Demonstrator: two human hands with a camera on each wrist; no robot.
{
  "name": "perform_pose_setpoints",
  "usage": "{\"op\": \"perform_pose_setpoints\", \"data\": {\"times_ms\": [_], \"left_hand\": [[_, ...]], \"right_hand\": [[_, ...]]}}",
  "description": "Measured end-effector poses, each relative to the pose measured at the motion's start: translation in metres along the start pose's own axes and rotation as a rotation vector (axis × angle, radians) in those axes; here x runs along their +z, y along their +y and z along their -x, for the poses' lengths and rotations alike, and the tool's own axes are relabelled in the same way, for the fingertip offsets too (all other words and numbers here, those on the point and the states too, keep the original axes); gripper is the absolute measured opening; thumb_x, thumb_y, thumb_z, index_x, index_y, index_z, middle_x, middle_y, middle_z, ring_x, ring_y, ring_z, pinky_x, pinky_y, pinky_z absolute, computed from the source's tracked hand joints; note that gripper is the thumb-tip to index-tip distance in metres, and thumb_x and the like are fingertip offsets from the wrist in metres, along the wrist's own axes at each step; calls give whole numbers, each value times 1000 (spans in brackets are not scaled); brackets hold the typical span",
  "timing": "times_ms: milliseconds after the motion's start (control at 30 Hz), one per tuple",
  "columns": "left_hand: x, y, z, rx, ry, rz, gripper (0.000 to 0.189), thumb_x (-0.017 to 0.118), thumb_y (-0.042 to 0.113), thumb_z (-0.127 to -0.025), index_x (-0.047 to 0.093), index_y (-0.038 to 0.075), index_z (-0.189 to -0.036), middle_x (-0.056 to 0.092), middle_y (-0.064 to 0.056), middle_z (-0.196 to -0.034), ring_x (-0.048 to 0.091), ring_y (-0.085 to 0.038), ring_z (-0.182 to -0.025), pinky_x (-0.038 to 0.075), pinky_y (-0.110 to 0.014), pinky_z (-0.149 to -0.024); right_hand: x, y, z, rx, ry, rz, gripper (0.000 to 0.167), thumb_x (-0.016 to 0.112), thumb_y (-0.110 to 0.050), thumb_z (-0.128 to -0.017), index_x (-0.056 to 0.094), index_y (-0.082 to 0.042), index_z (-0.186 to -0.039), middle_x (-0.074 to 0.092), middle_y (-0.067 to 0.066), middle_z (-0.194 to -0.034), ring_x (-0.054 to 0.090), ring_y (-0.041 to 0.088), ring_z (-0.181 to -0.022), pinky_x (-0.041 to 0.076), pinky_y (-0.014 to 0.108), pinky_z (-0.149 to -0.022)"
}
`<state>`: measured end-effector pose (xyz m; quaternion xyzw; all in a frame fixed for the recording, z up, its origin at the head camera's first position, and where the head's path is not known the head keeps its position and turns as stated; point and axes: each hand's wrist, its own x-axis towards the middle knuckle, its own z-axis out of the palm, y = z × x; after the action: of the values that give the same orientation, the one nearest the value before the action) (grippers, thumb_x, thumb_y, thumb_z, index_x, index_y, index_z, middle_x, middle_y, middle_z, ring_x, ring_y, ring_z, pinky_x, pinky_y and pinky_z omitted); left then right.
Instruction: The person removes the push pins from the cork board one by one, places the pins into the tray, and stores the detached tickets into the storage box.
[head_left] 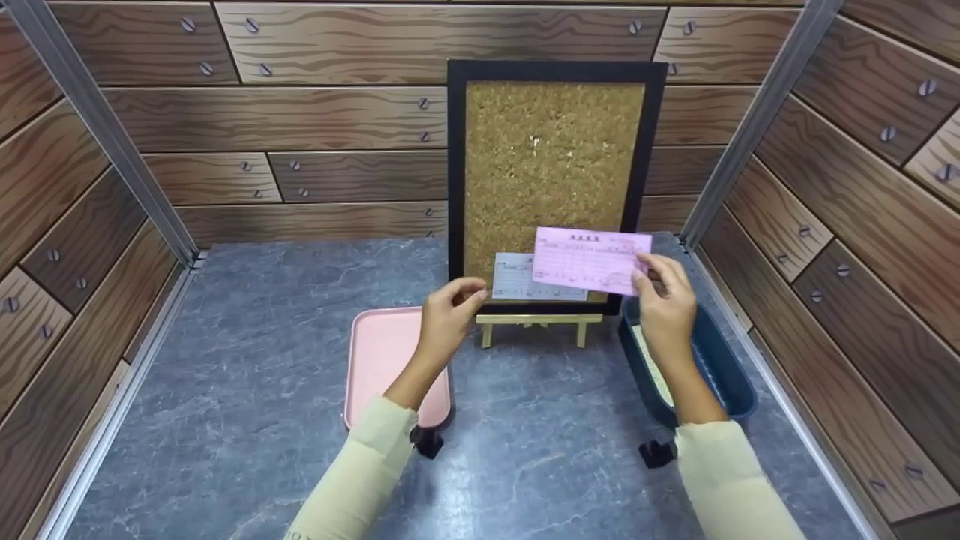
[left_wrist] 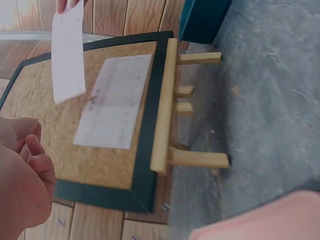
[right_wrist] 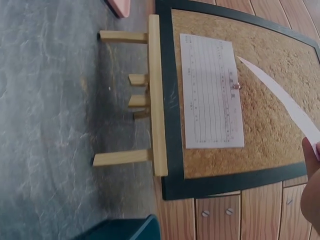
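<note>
My right hand (head_left: 667, 300) pinches the right edge of a pink printed slip (head_left: 592, 259), held in front of the lower right of the corkboard (head_left: 555, 157). In the right wrist view the slip (right_wrist: 280, 92) shows nearly edge-on. A white printed form (right_wrist: 212, 95) hangs low on the cork, fixed by a small pin (right_wrist: 236, 86) at its top edge; the pink slip partly covers it in the head view. My left hand (head_left: 448, 315) is at the board's lower left corner, fingers curled, thumb close to the index finger. Nothing shows between its fingertips.
The black-framed board stands on a small wooden easel (head_left: 540, 319). A pink tray (head_left: 375, 360) lies at left, partly behind my left forearm. A dark teal bin (head_left: 724, 367) with pale paper (head_left: 652, 367) inside stands at right. Wood-patterned walls (head_left: 315, 116) enclose the grey marbled surface (head_left: 247, 360).
</note>
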<state>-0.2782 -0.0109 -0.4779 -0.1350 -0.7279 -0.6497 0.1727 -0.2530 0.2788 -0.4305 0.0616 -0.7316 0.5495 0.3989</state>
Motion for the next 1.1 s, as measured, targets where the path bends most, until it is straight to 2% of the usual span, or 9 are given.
{"op": "perform_pose_setpoints", "data": {"times_ms": [67, 200, 433, 567, 667, 800, 933, 1100], "left_hand": [[-6, -5, 6, -8, 19, 10, 14, 73, 5, -89, 75, -2, -101, 74, -16, -91, 57, -9, -73, 46, -18, -67], [-20, -16, 17, -33, 68, -21, 13, 75, 9, -88, 76, 2, -99, 75, -14, -92, 55, -9, -71, 44, -18, -65], [-45, -29, 33, -79, 104, -100, 11, 75, 9, -88, 77, 5, -98, 76, -8, -91, 49, -10, -65, 39, -20, -60], [-58, -36, 40, -116, 104, -121, 12, 74, 9, -88, 78, 6, -99, 76, -7, -91, 49, -8, -65, 40, -20, -60], [-66, -42, 45, -153, 108, -131, 13, 74, 10, -89, 77, 6, -100, 76, -6, -92, 48, -7, -61, 43, -19, -53], [-73, -50, 53, -202, 113, -154, 12, 73, 10, -89, 77, 6, -100, 76, -6, -93, 47, -7, -57, 44, -20, -45], [-81, -59, 61, -228, 99, -214, 12, 73, 11, -90, 77, 8, -100, 76, -6, -94, 52, -9, -59, 44, -21, -53], [-90, -70, 73, -260, 88, -326, 10, 72, 14, -91, 77, 12, -99, 76, -1, -92, 53, -10, -63, 42, -23, -59]], "right_hand": [[-7, 9, 1, 5, 10, 2, 25, 65, 11, -90, 72, 7, -113, 65, 18, -111, 59, 11, -94, 48, 15, -80], [-17, 12, 6, 16, 37, 18, 25, 64, 13, -89, 71, 9, -113, 65, 17, -111, 58, 11, -96, 47, 15, -82], [-32, -8, 20, 44, 75, 34, 26, 61, 16, -89, 67, 16, -114, 63, 24, -109, 58, 14, -92, 47, 14, -78], [-42, -11, 26, 62, 92, 39, 26, 62, 15, -89, 66, 17, -115, 63, 17, -108, 57, 13, -91, 46, 14, -79], [-51, -2, 30, 93, 112, 38, 26, 62, 14, -90, 65, 17, -116, 62, 8, -107, 56, 12, -92, 47, 14, -81], [-64, 22, 32, 144, 149, 25, 28, 63, 12, -90, 66, 14, -118, 61, -2, -104, 56, 9, -91, 47, 13, -80], [-77, 41, 34, 163, 186, 56, 28, 65, 8, -91, 69, 9, -118, 61, -9, -104, 57, 7, -90, 47, 13, -79], [-91, 52, 38, 208, 224, 113, 28, 66, 4, -91, 70, 6, -119, 61, -14, -103, 55, 6, -90, 46, 13, -79]]}}
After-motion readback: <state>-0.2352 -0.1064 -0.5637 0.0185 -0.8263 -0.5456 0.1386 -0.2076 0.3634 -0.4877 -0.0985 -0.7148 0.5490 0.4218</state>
